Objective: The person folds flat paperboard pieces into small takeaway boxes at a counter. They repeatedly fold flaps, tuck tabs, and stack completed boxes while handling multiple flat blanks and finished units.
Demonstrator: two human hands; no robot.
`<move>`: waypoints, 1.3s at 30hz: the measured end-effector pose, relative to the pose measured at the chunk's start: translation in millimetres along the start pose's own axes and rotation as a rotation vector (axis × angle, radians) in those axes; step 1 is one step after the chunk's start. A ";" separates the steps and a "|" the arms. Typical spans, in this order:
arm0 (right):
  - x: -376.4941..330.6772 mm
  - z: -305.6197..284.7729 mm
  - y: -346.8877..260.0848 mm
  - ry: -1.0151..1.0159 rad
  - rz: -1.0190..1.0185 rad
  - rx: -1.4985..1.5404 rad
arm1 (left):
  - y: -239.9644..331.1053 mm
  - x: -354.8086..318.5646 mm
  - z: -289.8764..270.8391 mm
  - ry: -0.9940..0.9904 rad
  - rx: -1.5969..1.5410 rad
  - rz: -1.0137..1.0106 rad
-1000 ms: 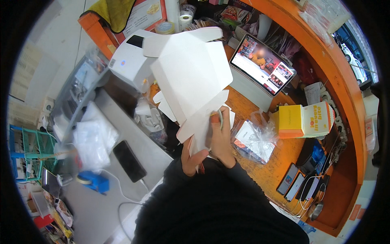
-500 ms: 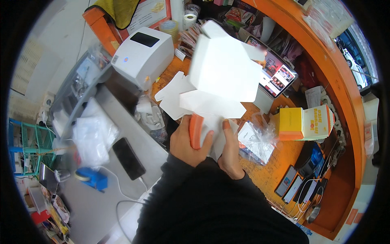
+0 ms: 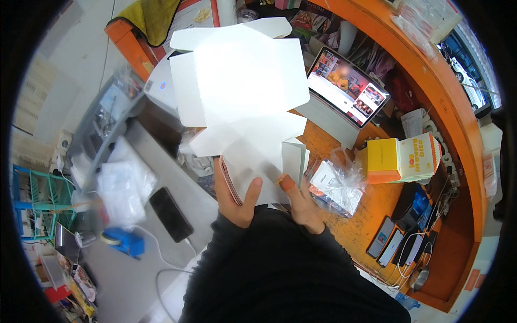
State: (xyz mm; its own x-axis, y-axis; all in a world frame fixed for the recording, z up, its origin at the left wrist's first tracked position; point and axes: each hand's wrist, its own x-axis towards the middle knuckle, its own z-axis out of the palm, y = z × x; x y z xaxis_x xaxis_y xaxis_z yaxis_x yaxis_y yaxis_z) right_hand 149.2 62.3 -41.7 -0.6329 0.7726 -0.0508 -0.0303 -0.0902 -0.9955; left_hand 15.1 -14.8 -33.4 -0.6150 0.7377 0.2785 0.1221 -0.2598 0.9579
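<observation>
A white cardboard box blank (image 3: 247, 81), mostly unfolded with flaps spread out, is held up in front of me by both hands. My left hand (image 3: 235, 200) grips its near left side, thumb on top and fingers wrapped round a layered, reddish-edged part. On the near right side my right hand (image 3: 302, 205) holds the blank too, its thumb resting on the white face and a brownish wrap round the thumb tip. The right hand's fingers are mostly hidden underneath. By the right thumb a narrow side flap (image 3: 293, 161) stands folded up.
Behind the blank, a white printer (image 3: 160, 89) is partly covered. A tablet (image 3: 350, 86) leans at the back right. Yellow-and-white cartons (image 3: 404, 161), a plastic-wrapped pack (image 3: 336, 185) and several phones (image 3: 381, 237) lie rightward. A black phone (image 3: 170, 211) and blue tape dispenser (image 3: 125, 240) lie left.
The blank has swung left and been opened out flatter, now covering most of the printer. Both hands have spread farther apart, and the orange outer face by my left hand has turned mostly from view.
</observation>
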 end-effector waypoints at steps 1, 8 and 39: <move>-2.0 7.0 3.3 0.064 -0.036 -0.007 | 0.7 -4.2 2.3 0.003 -0.027 -0.020; 16.7 25.6 28.3 0.438 -0.283 0.081 | 5.4 -29.1 26.1 -0.246 -0.200 -0.174; -4.1 -11.9 -34.2 -0.157 -0.149 0.323 | 15.6 34.8 -18.7 0.227 -0.210 -0.176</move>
State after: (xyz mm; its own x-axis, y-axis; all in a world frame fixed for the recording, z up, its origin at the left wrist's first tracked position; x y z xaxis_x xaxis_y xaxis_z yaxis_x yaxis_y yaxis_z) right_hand 162.0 69.7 -8.4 -0.7131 0.6889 0.1299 -0.3568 -0.1971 -0.9132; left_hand -19.0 -4.9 -10.0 -0.7727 0.6313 0.0657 -0.1495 -0.2815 0.9478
